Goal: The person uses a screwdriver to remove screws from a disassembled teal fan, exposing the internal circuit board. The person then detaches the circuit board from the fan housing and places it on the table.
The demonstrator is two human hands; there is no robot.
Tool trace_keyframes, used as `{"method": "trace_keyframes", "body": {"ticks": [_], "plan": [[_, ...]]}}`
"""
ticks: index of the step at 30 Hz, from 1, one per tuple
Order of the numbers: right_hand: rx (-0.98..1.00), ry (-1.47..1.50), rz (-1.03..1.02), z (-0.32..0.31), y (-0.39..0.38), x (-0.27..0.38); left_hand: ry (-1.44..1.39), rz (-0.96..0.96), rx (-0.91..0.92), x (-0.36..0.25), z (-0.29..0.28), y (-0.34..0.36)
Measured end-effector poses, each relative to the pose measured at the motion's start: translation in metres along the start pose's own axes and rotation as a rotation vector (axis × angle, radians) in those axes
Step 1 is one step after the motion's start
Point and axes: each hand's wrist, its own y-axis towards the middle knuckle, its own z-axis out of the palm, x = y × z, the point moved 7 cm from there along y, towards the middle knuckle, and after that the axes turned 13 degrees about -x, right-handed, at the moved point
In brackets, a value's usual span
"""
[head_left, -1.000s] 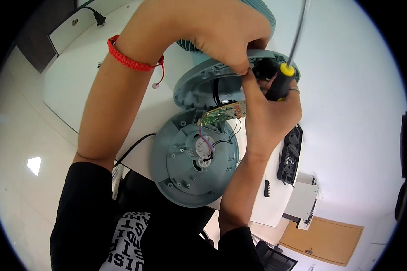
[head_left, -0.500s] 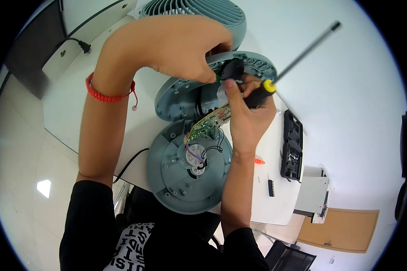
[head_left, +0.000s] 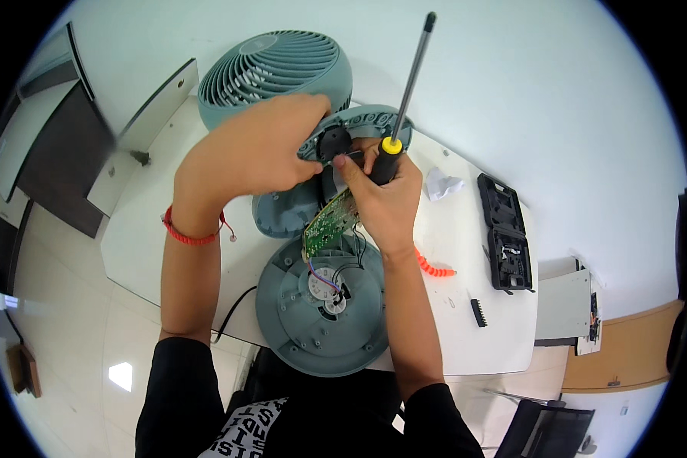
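My right hand [head_left: 389,202] grips a screwdriver [head_left: 388,160] with a black and yellow handle, its long shaft pointing up and away. The same hand's thumb presses against a round black plastic part [head_left: 333,143]. Arched over from the other side, my left hand [head_left: 263,149] has its thumb and fingers closed at that part's edge; some fingers are hidden. Below hangs a green circuit board [head_left: 328,227], tilted, with thin wires running down to the round grey-green fan base [head_left: 313,336]. A grey-green shell piece [head_left: 282,214] stands open behind the board.
The fan head [head_left: 278,80] with its spiral grille stands at the back left. On the white table [head_left: 466,336] to the right lie an open black tool case [head_left: 504,233], an orange ribbed piece [head_left: 437,270], a small black bit strip [head_left: 478,313] and crumpled white paper [head_left: 443,185].
The view has shifted, bringing the whole fan head in. My right hand has turned the screwdriver more upright. Both hands stay at the black part.
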Motion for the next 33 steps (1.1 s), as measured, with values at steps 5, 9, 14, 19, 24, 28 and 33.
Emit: {"method": "trace_keyframes", "body": {"ticks": [5,9,14,19,24,28,33], "plan": [[0.084,-0.001,0.034,-0.004,0.011,0.0,0.045,-0.046,0.022,-0.009,0.001,0.0],[0.1,0.003,0.068,-0.004,0.011,-0.003,0.024,-0.008,0.049,-0.005,0.002,0.001],[0.097,0.071,0.05,-0.003,0.011,-0.008,0.02,0.043,0.061,-0.006,0.002,0.002],[0.114,0.054,0.114,-0.004,0.011,-0.01,0.009,0.029,0.038,-0.007,0.002,0.004],[0.106,0.078,0.068,-0.004,0.013,-0.015,0.036,0.046,0.026,-0.01,0.001,0.007],[0.105,0.097,0.066,-0.004,0.013,-0.015,0.043,0.057,0.037,-0.008,0.002,0.008],[0.124,0.083,0.056,-0.004,0.014,-0.011,0.058,0.055,0.013,-0.01,0.0,0.005]]}}
